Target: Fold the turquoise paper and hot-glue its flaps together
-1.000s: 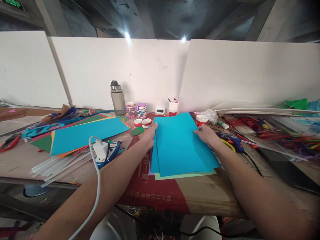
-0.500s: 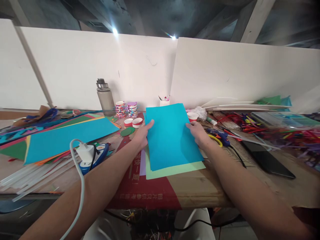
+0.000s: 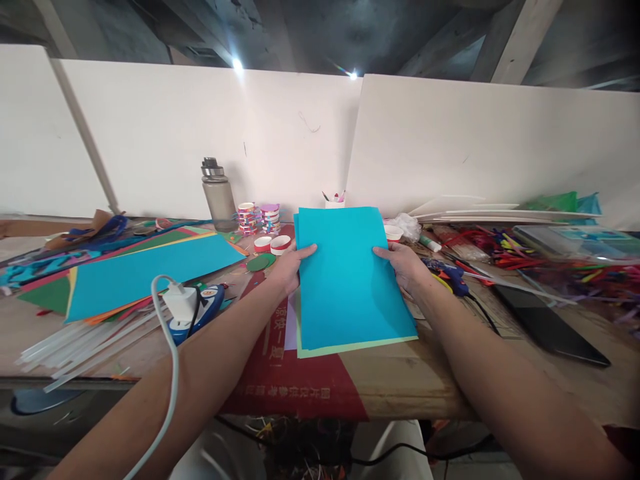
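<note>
Blue paper stack (image 3: 345, 280) lies mid-worktop (image 3: 415, 380) on a pale green sheet (image 3: 360, 347). The left hand (image 3: 289, 268) and right hand (image 3: 404, 267) have fingers closed on its long sides, apparently squaring the edges. Any lift calls for an even two-sided grip. A cup (image 3: 393, 232) crowds the far edge and a glue gun (image 3: 450, 273) the right, with room nearer.

Paper stack (image 3: 350, 280) – mid-table (image 3: 400, 380), near edge resting on it; left hand (image 3: 290, 268) at left edge, right hand (image 3: 406, 268) at right edge. Pen cup (image 3: 334, 201) behind stack. Bottle (image 3: 219, 198) behind-left; sheet pile (image 3: 150, 270) left – charger (image 3: 181, 301) before it. Glue gun (image 3: 451, 273) just right of right hand.
</note>
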{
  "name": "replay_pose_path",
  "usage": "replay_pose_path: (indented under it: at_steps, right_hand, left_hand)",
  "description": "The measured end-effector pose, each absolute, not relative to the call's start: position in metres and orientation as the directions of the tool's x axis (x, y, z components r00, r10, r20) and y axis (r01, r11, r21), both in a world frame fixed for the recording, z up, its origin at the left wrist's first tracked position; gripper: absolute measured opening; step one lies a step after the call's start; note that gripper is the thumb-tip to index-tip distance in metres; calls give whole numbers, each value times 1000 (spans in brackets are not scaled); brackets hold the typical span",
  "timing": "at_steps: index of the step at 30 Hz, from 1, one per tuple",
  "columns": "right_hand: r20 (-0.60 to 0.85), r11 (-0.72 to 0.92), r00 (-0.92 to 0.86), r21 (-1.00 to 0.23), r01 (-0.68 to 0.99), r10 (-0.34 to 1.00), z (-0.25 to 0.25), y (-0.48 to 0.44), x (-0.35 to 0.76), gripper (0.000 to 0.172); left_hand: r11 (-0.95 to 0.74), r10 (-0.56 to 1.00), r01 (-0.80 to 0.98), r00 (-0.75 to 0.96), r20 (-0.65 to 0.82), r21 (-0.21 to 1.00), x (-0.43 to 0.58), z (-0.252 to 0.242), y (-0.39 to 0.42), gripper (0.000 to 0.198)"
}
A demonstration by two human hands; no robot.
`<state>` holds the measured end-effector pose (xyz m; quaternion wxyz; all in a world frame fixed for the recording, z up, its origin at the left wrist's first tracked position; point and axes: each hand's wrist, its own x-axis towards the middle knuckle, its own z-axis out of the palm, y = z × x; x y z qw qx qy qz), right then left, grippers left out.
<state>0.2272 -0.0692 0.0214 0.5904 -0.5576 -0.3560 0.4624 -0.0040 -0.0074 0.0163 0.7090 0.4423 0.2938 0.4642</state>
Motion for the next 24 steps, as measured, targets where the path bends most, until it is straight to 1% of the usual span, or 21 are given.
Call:
replay_pose_path:
  at_steps: [3, 5, 7, 10, 13, 16, 21, 23, 24]
  right_hand:
    - [-96, -77, 409, -995, -61, 908, 22, -67, 226, 38]
    - [-57, -90, 479, -995, 46, 876, 21, -66, 225, 46]
    - [-1, -112, 509, -976, 187, 861, 20, -65, 225, 52]
    - [33, -172, 468, -905, 389, 883, 18, -63, 228, 56]
    - [52, -231, 406, -754, 615, 912, 14, -62, 230, 61]
    - [89, -237, 343, -564, 791, 935, 11, -63, 230, 60]
    - [118, -165, 215, -335, 928, 969, 10, -69, 225, 44]
    - [169, -132, 177, -246, 960, 970, 10, -70, 223, 46]
    - [204, -93, 140, -224, 970, 969, 9, -71, 221, 48]
  left_hand:
    - [133, 931, -410, 363, 27, 902, -4, 15, -4, 46]
    - [126, 939, -378, 345, 13, 917, -4, 14, -4, 41]
    - [145, 941, -334, 336, -26, 931, -5, 14, -4, 38]
    - [216, 941, -268, 313, -127, 939, -5, 15, -4, 35]
    - [298, 932, -226, 277, -233, 927, -5, 14, -1, 29]
    - [289, 938, -156, 246, -246, 945, -9, 9, 5, 32]
    - [280, 943, 7, 185, -276, 960, -14, -5, 18, 47]
    - [257, 948, 27, 189, -257, 966, -14, -10, 22, 49]
    - [240, 951, 31, 195, -242, 970, -14, -13, 24, 49]
